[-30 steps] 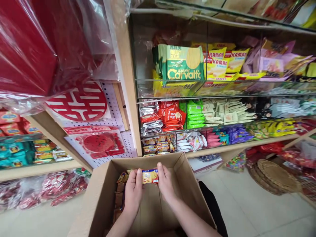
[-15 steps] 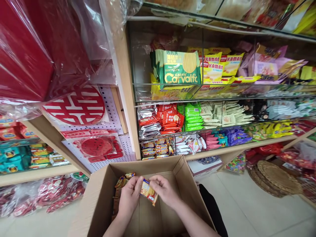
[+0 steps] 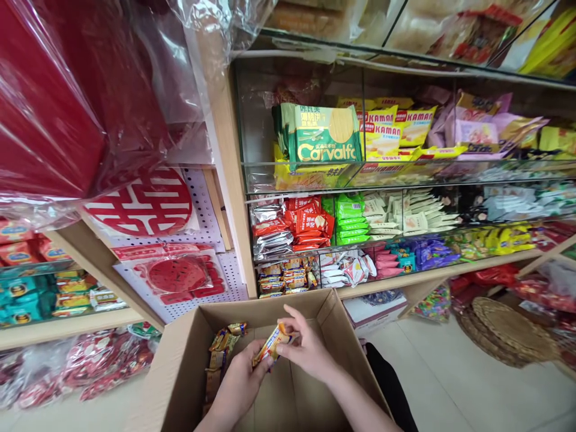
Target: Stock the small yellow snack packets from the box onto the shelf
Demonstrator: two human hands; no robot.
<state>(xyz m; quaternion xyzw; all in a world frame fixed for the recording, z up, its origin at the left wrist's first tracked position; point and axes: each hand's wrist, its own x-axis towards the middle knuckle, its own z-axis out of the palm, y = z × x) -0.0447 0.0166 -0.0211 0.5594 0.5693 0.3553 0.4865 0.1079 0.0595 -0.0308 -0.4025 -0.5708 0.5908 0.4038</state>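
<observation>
At lower centre, the left hand (image 3: 243,378) and right hand (image 3: 311,351) pinch one snack packet (image 3: 270,346) over the box (image 3: 265,312) — a loose grip could drop it.

Bare left hand (image 3: 243,373), bare right hand (image 3: 311,349), bare forearms (image 3: 357,397), black cloth (image 3: 390,384), apparently a trouser leg

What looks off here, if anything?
Nothing spilled or plainly damaged. Slightly askew: white packs on the low shelf lie at mixed angles, beside neater orange packs. The held pack looks whole where visible.
</observation>
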